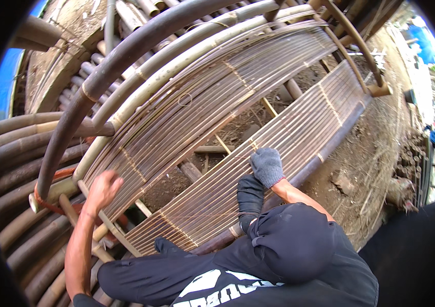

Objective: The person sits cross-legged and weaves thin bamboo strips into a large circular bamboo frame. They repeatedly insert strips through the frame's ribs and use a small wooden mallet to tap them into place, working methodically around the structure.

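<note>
I sit with bent legs at the near edge of a long bamboo bench. Its slatted seat (299,120) is crossed by pale lashings, and the slatted backrest (176,115) rises on the far side. My right hand (267,167), in a grey knitted glove, is closed in a fist on the seat slats beside a pale lashing (254,145). What lies inside its fingers is hidden. My bare left hand (105,191) is raised before the backrest's left end, fingers curled and slightly blurred; anything pinched there is too small to make out. A thin strip (202,213) crosses the seat near my feet.
My black-covered right foot (251,197) rests on the seat below the gloved hand. Thick bent bamboo poles (28,153) are stacked at the left. Curved armrest poles (355,38) stand at the right end. Dirt ground (350,179) and a pile of cut poles (412,161) lie to the right.
</note>
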Tool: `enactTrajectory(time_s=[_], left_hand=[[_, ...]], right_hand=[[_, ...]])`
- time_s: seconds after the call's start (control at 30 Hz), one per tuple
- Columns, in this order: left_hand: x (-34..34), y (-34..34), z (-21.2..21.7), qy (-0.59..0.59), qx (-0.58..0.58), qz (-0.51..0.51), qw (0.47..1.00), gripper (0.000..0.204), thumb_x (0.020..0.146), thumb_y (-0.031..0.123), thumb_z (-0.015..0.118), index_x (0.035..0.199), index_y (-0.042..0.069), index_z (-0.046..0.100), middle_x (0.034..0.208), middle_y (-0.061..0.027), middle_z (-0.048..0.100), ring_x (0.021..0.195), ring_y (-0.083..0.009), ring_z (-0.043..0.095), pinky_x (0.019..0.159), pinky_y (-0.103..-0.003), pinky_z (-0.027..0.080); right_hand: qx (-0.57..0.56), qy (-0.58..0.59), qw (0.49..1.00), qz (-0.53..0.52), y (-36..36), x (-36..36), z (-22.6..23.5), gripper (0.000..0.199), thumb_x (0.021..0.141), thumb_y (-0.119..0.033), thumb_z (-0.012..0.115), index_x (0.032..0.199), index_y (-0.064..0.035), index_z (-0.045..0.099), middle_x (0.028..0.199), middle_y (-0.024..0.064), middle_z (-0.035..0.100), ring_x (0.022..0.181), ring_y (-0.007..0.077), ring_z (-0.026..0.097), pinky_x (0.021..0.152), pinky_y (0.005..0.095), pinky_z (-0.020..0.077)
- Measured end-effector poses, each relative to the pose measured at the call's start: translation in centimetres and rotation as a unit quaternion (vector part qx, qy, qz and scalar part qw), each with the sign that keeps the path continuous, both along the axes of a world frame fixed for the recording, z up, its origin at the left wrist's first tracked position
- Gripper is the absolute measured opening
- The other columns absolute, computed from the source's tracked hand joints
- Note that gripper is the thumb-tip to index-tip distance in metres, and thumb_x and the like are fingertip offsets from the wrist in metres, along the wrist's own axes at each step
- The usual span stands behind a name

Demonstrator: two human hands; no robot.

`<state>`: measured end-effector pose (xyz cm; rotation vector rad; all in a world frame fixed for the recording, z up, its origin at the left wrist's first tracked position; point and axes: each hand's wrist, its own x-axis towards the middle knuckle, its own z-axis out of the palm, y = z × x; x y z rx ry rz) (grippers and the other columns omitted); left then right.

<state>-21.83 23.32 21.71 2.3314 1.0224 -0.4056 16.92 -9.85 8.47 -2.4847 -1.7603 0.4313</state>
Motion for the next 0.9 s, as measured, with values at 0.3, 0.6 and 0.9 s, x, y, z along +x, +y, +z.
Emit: enactTrajectory(time_s=[0.3,0.6,0.9], left_hand=[[20.1,-4.4,7.1,0.009,-0.041,-0.164,0.986,0.036,0.095,0.030,0.062,0.116,0.000,0.064,0.111,-0.0205,0.066,0.103,-0.0366,0.065,0.091,-0.045,0.051],[24.1,-7.8,-0.4,-0.098,-0.112,-0.081,0.986,0.038,0.093,0.025,0.066,0.118,-0.004,0.064,0.110,-0.0210,0.067,0.103,-0.0298,0.068,0.092,-0.040,0.054],[28.8,-18.3,-11.1,-0.216,-0.293,-0.053,0.930,0.043,0.094,0.035,0.066,0.121,0.002,0.064,0.107,-0.0188,0.069,0.091,-0.0310,0.070,0.082,-0.039,0.055]], right_hand=[[-0.243,0.298,0.922,-0.038,1.1,5.5,0.1,0.039,0.089,-0.030,0.051,0.098,0.0029,0.069,0.099,0.0298,0.068,0.095,0.0463,0.066,0.085,0.0496,0.0522],[-0.095,0.314,0.945,-0.014,-0.5,9.2,6.7,0.035,0.095,-0.038,0.056,0.108,-0.0090,0.071,0.103,0.0168,0.071,0.095,0.0394,0.067,0.084,0.0460,0.0540],[0.052,0.432,0.900,-0.024,2.4,12.4,17.6,0.015,0.092,-0.017,0.070,0.100,-0.0043,0.072,0.082,0.0068,0.071,0.074,0.0132,0.067,0.067,0.0284,0.0550]])
